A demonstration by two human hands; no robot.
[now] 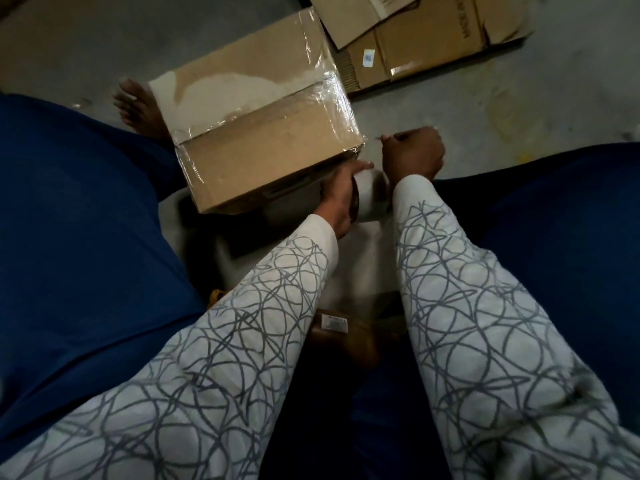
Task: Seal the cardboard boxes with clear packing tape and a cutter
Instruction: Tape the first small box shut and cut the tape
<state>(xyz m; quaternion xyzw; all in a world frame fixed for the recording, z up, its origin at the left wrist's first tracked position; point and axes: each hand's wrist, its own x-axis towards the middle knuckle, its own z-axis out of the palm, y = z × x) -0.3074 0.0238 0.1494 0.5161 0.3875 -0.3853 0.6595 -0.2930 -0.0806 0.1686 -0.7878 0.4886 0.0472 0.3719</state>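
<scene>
A cardboard box (263, 123) with clear tape across its top seam and down its right end sits on the floor between my knees. My left hand (341, 199) grips a roll of clear packing tape (372, 199) at the box's near right corner. My right hand (414, 154) is curled into a fist just right of that corner and pinches something small and thin; a pale tip pokes out to its left. I cannot make out what that is. Both arms wear white sleeves with grey loop patterns.
Flattened cardboard sheets (426, 39) lie on the grey floor at the back right. A bare foot (138, 109) rests left of the box. My blue-clad knees flank the work area. A brown object with a label (346, 337) lies near my lap.
</scene>
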